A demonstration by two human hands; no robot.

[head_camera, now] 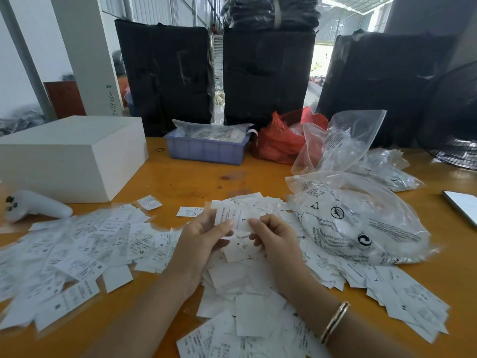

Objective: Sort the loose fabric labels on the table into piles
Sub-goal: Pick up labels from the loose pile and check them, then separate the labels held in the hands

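Observation:
Loose white fabric labels (77,249) with black print and size letters cover the orange table (185,182) from left to right. Above the middle heap, my left hand (198,236) grips a small stack of labels (232,218), the top one marked L. My right hand (273,236) pinches the right edge of that same stack with thumb and forefinger. More labels (247,313) lie heaped under and in front of both wrists, and another spread (402,293) reaches to the right.
A white box (72,156) stands at the left with a white controller (36,205) before it. A blue tray (206,148), a red bag (281,138) and clear plastic bags (356,223) sit behind and right. A phone (462,205) lies at the right edge.

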